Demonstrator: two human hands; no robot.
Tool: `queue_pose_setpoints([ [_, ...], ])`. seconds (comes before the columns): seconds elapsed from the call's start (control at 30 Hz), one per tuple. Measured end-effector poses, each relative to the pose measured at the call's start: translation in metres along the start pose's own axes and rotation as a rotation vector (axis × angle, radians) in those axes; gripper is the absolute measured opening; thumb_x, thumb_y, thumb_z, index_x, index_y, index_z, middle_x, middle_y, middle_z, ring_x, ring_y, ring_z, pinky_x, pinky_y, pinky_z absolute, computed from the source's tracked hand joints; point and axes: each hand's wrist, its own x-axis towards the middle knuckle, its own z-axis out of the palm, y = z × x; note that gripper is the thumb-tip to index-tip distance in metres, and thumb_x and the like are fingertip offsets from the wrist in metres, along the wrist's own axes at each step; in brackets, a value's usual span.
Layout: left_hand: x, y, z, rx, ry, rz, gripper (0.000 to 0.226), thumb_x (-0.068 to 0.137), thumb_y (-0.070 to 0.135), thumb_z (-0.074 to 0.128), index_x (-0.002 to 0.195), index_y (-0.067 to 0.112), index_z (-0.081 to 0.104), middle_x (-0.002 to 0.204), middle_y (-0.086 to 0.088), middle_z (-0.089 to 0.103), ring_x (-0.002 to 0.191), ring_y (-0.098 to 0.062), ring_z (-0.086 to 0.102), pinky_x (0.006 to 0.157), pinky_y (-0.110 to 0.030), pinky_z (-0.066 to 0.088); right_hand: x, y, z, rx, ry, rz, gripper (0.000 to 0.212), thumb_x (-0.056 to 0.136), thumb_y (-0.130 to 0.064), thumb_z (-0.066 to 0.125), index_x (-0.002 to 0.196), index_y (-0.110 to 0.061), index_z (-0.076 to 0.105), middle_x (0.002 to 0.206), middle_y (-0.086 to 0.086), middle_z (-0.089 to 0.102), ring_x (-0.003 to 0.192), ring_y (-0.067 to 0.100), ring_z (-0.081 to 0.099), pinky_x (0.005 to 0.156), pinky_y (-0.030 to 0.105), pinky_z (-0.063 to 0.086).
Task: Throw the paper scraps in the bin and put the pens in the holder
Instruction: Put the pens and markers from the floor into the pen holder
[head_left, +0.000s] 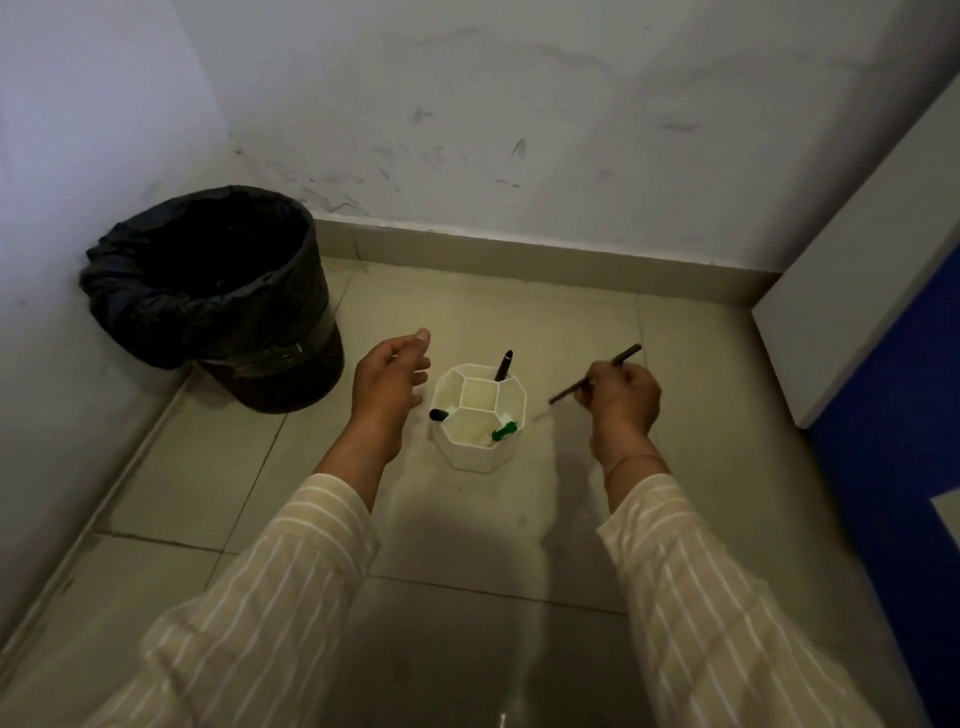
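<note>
A thin dark pen (595, 374) is pinched in the right hand (621, 402), slanting from upper right down to lower left, its lower tip hanging just to the right of the holder (480, 415) and above the floor. The holder is a white, smooth plastic pot with flat angled sides and thin inner walls that split it into a middle cell ringed by outer ones; it stands on the floor. A black pen (503, 365) leans upright out of the holder's far cell, a black-capped marker (439, 414) pokes from its left cell, and a green-capped marker (504, 431) lies tilted in its near right cell. The left hand (389, 387) hovers just left of the holder, palm turned inward, fingers loosely curled and apart, holding nothing. Both forearms wear loose cream sleeves with fine pale stripes. Left of the holder and further back stands the bin (218, 296), round and dark, lined with a crinkled glossy black bag. The floor (519, 530) is smooth beige tile with dark grout lines.
</note>
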Motion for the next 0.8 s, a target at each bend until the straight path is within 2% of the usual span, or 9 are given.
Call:
queue_pose_setpoints([
  [0.13, 0.003, -0.012, -0.002, -0.009, 0.018, -0.111, 0.032, 0.093, 0.057, 0.061, 0.108, 0.029, 0.066, 0.109, -0.001, 0.073, 0.102, -0.021, 0.071, 0.09, -0.047, 0.06, -0.006, -0.026, 0.013, 0.121, -0.15, -0.056, 0.004, 0.082, -0.007, 0.068, 0.082, -0.01, 0.067, 0.086, 0.014, 0.068, 0.072, 0.024, 0.069, 0.066, 0.035, 0.063],
  [0.27, 0.002, -0.024, -0.001, 0.015, 0.012, -0.159, 0.027, 0.1, 0.05, 0.056, 0.115, 0.028, 0.061, 0.112, -0.001, 0.071, 0.103, -0.021, 0.069, 0.092, -0.047, 0.058, -0.027, 0.003, 0.029, -0.139, -0.307, -0.039, 0.01, 0.072, -0.014, 0.071, 0.08, -0.018, 0.069, 0.086, 0.009, 0.075, 0.084, 0.033, 0.076, 0.066, 0.039, 0.064],
  [0.37, 0.002, -0.033, -0.003, 0.021, 0.007, -0.202, 0.02, 0.104, 0.038, 0.052, 0.12, 0.028, 0.059, 0.116, -0.003, 0.07, 0.104, -0.023, 0.069, 0.096, -0.05, 0.057, -0.036, 0.022, 0.028, -0.289, -0.339, -0.045, 0.018, 0.062, -0.03, 0.073, 0.079, -0.024, 0.071, 0.089, 0.002, 0.077, 0.09, 0.03, 0.074, 0.082, 0.053, 0.063],
  [0.47, 0.005, -0.043, -0.006, 0.03, -0.005, -0.23, 0.03, 0.102, 0.022, 0.052, 0.131, 0.028, 0.059, 0.121, -0.004, 0.069, 0.108, -0.025, 0.068, 0.097, -0.052, 0.057, -0.039, 0.03, 0.023, -0.238, -0.365, -0.038, 0.014, 0.069, -0.032, 0.068, 0.082, -0.03, 0.072, 0.095, -0.001, 0.077, 0.096, 0.026, 0.072, 0.09, 0.054, 0.061],
  [0.53, 0.007, -0.052, -0.01, 0.131, -0.019, -0.217, 0.052, 0.096, 0.006, 0.054, 0.139, 0.033, 0.053, 0.132, -0.002, 0.067, 0.116, -0.024, 0.065, 0.1, -0.049, 0.056, -0.035, 0.036, 0.018, -0.222, -0.316, -0.06, 0.016, 0.075, -0.026, 0.063, 0.087, -0.031, 0.071, 0.099, -0.002, 0.077, 0.096, 0.025, 0.072, 0.092, 0.054, 0.06],
  [0.6, 0.002, -0.06, -0.012, 0.33, -0.092, -0.165, 0.077, 0.089, -0.005, 0.06, 0.152, 0.035, 0.039, 0.149, 0.003, 0.055, 0.132, -0.024, 0.056, 0.107, -0.041, 0.05, -0.034, 0.043, 0.013, -0.309, -0.301, -0.073, 0.031, 0.079, -0.014, 0.059, 0.106, -0.026, 0.07, 0.112, 0.0, 0.074, 0.106, 0.027, 0.07, 0.1, 0.047, 0.058],
  [0.67, -0.005, -0.068, -0.009, 0.46, -0.205, -0.105, 0.105, 0.078, -0.008, 0.072, 0.161, 0.035, 0.023, 0.159, 0.003, 0.043, 0.143, -0.025, 0.046, 0.111, -0.042, 0.045, -0.039, 0.054, 0.01, -0.47, -0.427, -0.066, 0.056, 0.079, -0.003, 0.063, 0.132, -0.02, 0.061, 0.128, 0.001, 0.068, 0.116, 0.025, 0.065, 0.104, 0.036, 0.053],
  [0.73, -0.008, -0.076, 0.0, 0.496, -0.281, -0.069, 0.122, 0.065, -0.003, 0.077, 0.161, 0.042, 0.015, 0.156, 0.001, 0.047, 0.138, -0.028, 0.05, 0.108, -0.047, 0.05, -0.048, 0.068, 0.01, -0.507, -0.622, -0.039, 0.087, 0.065, -0.003, 0.073, 0.145, -0.029, 0.049, 0.134, -0.003, 0.066, 0.116, 0.021, 0.065, 0.103, 0.041, 0.056],
  [0.8, -0.002, -0.087, 0.007, 0.467, -0.282, -0.041, 0.125, 0.055, 0.007, 0.077, 0.156, 0.053, 0.017, 0.139, 0.003, 0.059, 0.123, -0.028, 0.062, 0.097, -0.053, 0.058, -0.052, 0.079, 0.01, -0.474, -0.698, -0.051, 0.107, 0.056, -0.004, 0.082, 0.15, -0.039, 0.042, 0.129, -0.006, 0.069, 0.114, 0.016, 0.067, 0.096, 0.04, 0.06],
])
